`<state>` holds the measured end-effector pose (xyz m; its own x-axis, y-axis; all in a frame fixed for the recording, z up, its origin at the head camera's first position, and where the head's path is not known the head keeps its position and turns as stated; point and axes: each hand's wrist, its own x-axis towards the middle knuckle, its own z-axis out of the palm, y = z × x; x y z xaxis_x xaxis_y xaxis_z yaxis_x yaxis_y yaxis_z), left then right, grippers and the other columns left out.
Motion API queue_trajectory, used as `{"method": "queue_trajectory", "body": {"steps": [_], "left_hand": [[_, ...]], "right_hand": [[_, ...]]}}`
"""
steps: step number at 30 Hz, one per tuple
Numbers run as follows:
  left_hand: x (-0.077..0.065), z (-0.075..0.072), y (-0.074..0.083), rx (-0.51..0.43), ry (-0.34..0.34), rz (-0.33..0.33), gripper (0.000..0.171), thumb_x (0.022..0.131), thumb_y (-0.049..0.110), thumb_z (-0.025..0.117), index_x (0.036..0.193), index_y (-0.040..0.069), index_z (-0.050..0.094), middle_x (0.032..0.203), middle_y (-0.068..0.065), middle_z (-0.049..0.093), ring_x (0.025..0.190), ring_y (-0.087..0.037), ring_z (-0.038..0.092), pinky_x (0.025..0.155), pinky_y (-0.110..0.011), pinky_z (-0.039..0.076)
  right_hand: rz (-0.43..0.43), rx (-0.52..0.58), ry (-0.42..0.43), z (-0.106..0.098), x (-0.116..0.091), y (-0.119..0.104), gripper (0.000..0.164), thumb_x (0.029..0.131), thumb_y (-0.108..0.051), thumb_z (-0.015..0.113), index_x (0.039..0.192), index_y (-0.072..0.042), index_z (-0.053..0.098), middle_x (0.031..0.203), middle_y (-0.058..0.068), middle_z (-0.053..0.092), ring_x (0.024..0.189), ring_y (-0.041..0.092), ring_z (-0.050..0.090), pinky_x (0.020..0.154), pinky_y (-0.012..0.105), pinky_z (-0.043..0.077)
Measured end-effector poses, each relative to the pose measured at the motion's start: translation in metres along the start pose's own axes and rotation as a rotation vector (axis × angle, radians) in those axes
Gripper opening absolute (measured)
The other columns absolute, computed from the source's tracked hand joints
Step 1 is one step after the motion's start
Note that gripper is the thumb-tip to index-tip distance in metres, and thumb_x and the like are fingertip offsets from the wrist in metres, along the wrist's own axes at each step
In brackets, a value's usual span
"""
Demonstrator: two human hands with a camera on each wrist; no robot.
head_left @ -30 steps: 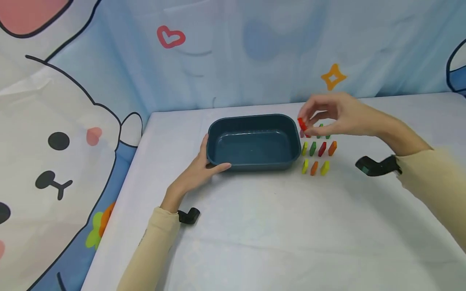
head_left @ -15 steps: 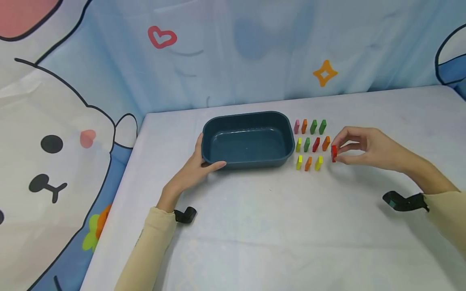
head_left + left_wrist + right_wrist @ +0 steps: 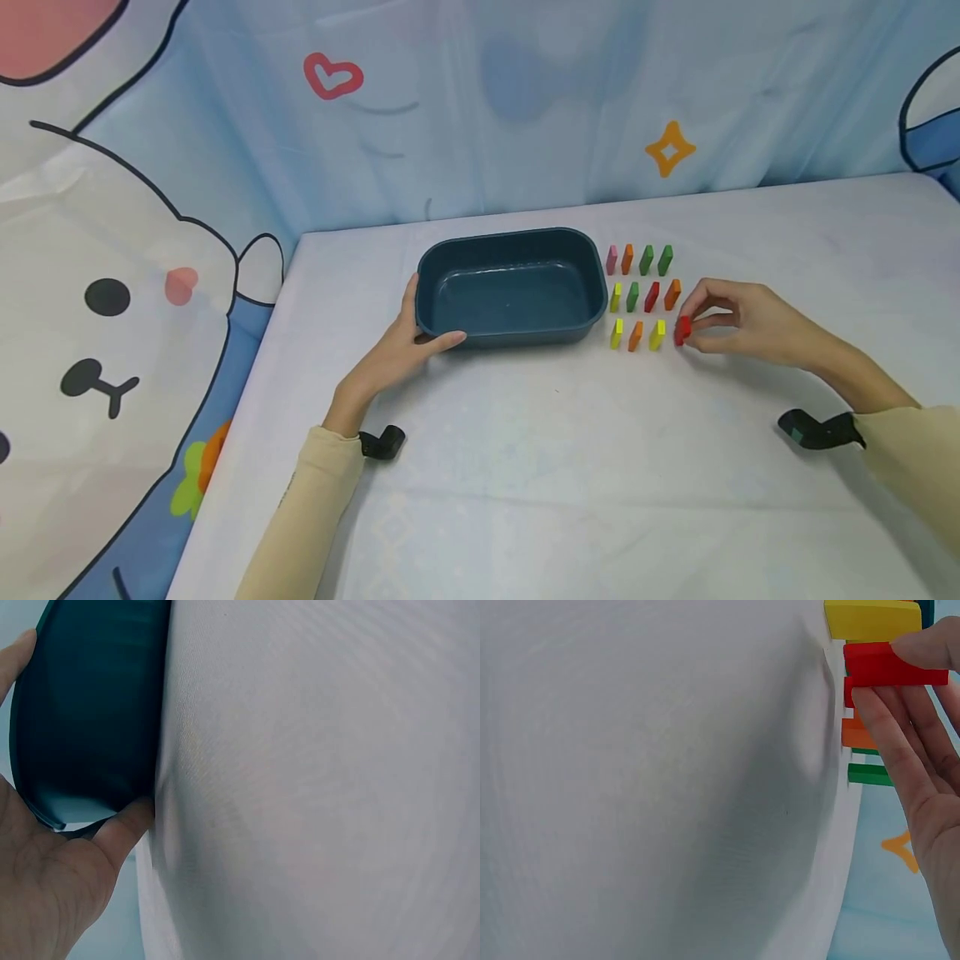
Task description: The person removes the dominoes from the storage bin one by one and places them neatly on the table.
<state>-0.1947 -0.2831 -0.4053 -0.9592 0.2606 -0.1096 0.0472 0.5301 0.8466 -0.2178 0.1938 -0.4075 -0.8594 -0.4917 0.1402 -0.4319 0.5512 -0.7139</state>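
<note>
My right hand [image 3: 742, 321] pinches a red block [image 3: 889, 664] between thumb and fingertips, held upright close to the tabletop. It stands at the right end of the front row, beside a yellow block [image 3: 657, 335]. At the left end of a dark teal plastic basin [image 3: 525, 337], my left hand [image 3: 390, 354] grips the corner, thumb along the front wall and fingers at the side. The left wrist view shows the thumb [image 3: 127, 829] against the wall low near the table. Inside the basin only its bare floor shows.
Three rows of upright small blocks stand right of the basin: a back row with a pink block [image 3: 612, 259], a middle row with a green block [image 3: 632, 297], and a front row with an orange block [image 3: 636, 336]. A printed curtain [image 3: 465, 125] hangs behind the white-covered table [image 3: 525, 467].
My right hand has carried the red block from above the back row to the right, then down and forward to the front row's end. The left hand has stayed on the basin.
</note>
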Motion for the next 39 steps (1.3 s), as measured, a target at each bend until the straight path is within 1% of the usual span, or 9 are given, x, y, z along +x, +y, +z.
{"method": "queue_trajectory", "body": {"steps": [2, 9, 16, 21, 25, 29, 33, 39], "left_hand": [[-0.0004, -0.0003, 0.0004, 0.004, 0.002, -0.005, 0.12, 0.09, 0.063, 0.074, 0.162, 0.044, -0.02, 0.175, 0.001, -0.004, 0.156, -0.028, 0.029, 0.124, -0.052, 0.028], [-0.0013, -0.0006, 0.0026, 0.003, 0.005, 0.004, 0.123, 0.091, 0.061, 0.074, 0.166, 0.033, -0.019, 0.175, -0.001, -0.004, 0.155, -0.029, 0.029, 0.123, -0.052, 0.029], [-0.0016, -0.0005, 0.0036, 0.0, 0.0, 0.005, 0.12, 0.092, 0.061, 0.074, 0.163, 0.042, -0.02, 0.175, 0.001, -0.005, 0.155, -0.028, 0.031, 0.123, -0.05, 0.031], [-0.002, -0.0017, 0.0038, 0.002, 0.001, 0.005, 0.121, 0.092, 0.06, 0.075, 0.164, 0.04, -0.02, 0.175, 0.002, -0.006, 0.155, -0.028, 0.031, 0.123, -0.049, 0.032], [-0.0021, -0.0015, 0.0027, 0.005, -0.001, 0.007, 0.12, 0.093, 0.058, 0.075, 0.164, 0.037, -0.02, 0.175, 0.001, -0.005, 0.155, -0.028, 0.031, 0.123, -0.05, 0.031], [-0.0016, -0.001, 0.0024, 0.007, -0.004, 0.008, 0.119, 0.094, 0.056, 0.074, 0.164, 0.04, -0.02, 0.175, -0.002, -0.004, 0.155, -0.03, 0.031, 0.123, -0.052, 0.031], [-0.0004, -0.0006, 0.0027, 0.008, -0.004, 0.005, 0.118, 0.094, 0.057, 0.074, 0.163, 0.042, -0.02, 0.175, -0.001, -0.004, 0.154, -0.03, 0.032, 0.122, -0.051, 0.032], [0.0015, -0.0007, 0.0027, 0.018, -0.004, -0.002, 0.12, 0.092, 0.06, 0.074, 0.164, 0.039, -0.02, 0.175, -0.001, -0.003, 0.153, -0.03, 0.035, 0.123, -0.05, 0.032]], "right_hand": [[0.005, -0.002, -0.004, 0.0012, 0.0007, -0.0003, 0.031, 0.08, 0.012, 0.082, 0.102, -0.002, 0.066, 0.103, 0.008, 0.064, 0.094, -0.001, 0.061, 0.08, 0.007, 0.051], [0.03, -0.01, -0.007, 0.0049, 0.0024, 0.002, 0.035, 0.079, 0.013, 0.083, 0.104, 0.0, 0.065, 0.105, 0.01, 0.064, 0.093, -0.004, 0.061, 0.078, 0.007, 0.052], [0.055, -0.022, 0.001, 0.0064, 0.0008, 0.0035, 0.036, 0.078, 0.014, 0.083, 0.105, 0.001, 0.064, 0.108, 0.011, 0.063, 0.093, -0.006, 0.059, 0.077, 0.008, 0.052], [0.059, -0.033, 0.008, 0.0068, 0.0008, 0.0034, 0.035, 0.079, 0.012, 0.084, 0.106, 0.0, 0.064, 0.109, 0.011, 0.064, 0.093, -0.007, 0.059, 0.077, 0.007, 0.051], [0.054, -0.036, 0.008, 0.0072, 0.0005, 0.0026, 0.036, 0.079, 0.012, 0.084, 0.106, 0.001, 0.064, 0.109, 0.012, 0.064, 0.093, -0.007, 0.058, 0.077, 0.007, 0.052], [0.053, -0.036, 0.012, 0.0074, -0.0006, 0.0019, 0.036, 0.079, 0.011, 0.085, 0.107, 0.001, 0.064, 0.11, 0.012, 0.064, 0.093, -0.008, 0.058, 0.077, 0.008, 0.052], [0.066, -0.039, 0.013, 0.0077, -0.0016, 0.0022, 0.038, 0.08, 0.01, 0.085, 0.11, 0.001, 0.064, 0.112, 0.014, 0.065, 0.094, -0.009, 0.057, 0.077, 0.007, 0.051], [0.079, -0.04, 0.013, 0.0076, -0.0027, 0.0019, 0.043, 0.08, 0.008, 0.086, 0.117, 0.001, 0.064, 0.116, 0.015, 0.064, 0.095, -0.008, 0.056, 0.078, 0.006, 0.05]]}}
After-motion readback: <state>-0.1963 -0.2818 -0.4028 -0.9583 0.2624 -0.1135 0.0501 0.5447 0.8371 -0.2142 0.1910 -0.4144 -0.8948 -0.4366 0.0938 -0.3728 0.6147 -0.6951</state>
